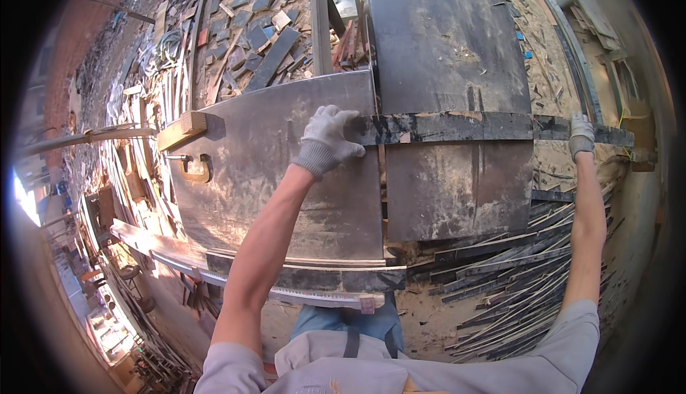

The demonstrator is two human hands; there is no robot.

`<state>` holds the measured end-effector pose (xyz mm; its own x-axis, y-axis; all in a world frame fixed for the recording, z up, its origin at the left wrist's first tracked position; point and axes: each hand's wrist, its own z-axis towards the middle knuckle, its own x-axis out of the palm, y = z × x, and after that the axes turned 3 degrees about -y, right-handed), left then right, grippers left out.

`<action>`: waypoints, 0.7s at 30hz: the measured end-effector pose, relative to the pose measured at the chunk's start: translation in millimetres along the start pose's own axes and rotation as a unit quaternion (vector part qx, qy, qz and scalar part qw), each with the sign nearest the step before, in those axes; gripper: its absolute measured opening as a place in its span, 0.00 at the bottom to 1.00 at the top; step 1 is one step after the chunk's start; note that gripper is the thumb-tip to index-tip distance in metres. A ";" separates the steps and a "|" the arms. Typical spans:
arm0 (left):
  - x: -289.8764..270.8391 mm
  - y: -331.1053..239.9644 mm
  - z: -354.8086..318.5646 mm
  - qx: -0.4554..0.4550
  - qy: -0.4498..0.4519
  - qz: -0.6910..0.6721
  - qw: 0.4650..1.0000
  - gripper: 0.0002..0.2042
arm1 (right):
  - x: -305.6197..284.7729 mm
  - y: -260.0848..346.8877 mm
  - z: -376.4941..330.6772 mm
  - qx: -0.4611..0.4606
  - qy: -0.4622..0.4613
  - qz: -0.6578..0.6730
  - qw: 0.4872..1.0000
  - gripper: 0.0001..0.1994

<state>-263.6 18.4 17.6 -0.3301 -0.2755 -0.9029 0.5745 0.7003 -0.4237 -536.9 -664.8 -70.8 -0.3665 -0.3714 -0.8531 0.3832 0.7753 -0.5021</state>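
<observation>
A long, dark, worn wooden board [457, 128] lies crosswise over the metal-looking work surface, its dark coating chipped along the edges. My left hand [329, 140], in a pale knit glove, is at the board's left end, with the thumb and fingers on either side of it. Near the right end, my right hand [582, 135], gloved too, is wrapped over the board with the arm stretched out. Under the board's left end is a broad dark panel [286, 201]; farther right it crosses a second dark sheet [457, 194].
A C-clamp [196, 168] and a wood block [181, 131] sit at the panel's left edge. Along the near edge run a dark strip [343, 278] and a measuring tape [314, 297]. Dark slats [514, 279] are heaped at lower right; wood scraps [264, 43] lie beyond.
</observation>
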 end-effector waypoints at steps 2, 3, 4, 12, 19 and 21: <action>0.3 2.3 3.1 0.020 -0.019 -0.005 1.000 0.36 | -3.9 0.9 4.7 0.015 0.025 -0.006 1.000 0.23; 0.3 3.5 4.4 0.013 -0.012 -0.001 1.000 0.36 | -5.8 1.4 6.8 0.025 0.039 -0.007 0.999 0.24; 0.3 4.7 6.0 0.032 -0.032 -0.004 0.999 0.36 | -7.5 1.8 9.2 0.039 0.073 -0.013 0.996 0.25; -1.5 11.8 22.8 0.039 -0.025 0.014 0.999 0.36 | -18.0 4.5 18.1 0.028 0.064 -0.020 0.997 0.25; -10.8 16.2 40.7 0.048 0.022 0.022 0.998 0.35 | -38.7 2.2 8.9 0.030 0.077 -0.014 0.997 0.25; -15.8 15.5 44.8 0.041 0.053 0.012 0.998 0.35 | -45.1 0.0 0.7 0.045 0.071 -0.012 0.996 0.24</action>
<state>-215.9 4.1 22.0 -0.3897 -0.1852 -0.9021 0.6412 0.6486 -0.4101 -519.8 -648.4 -32.4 -0.4893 -0.3082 -0.8158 0.4454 0.7160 -0.5376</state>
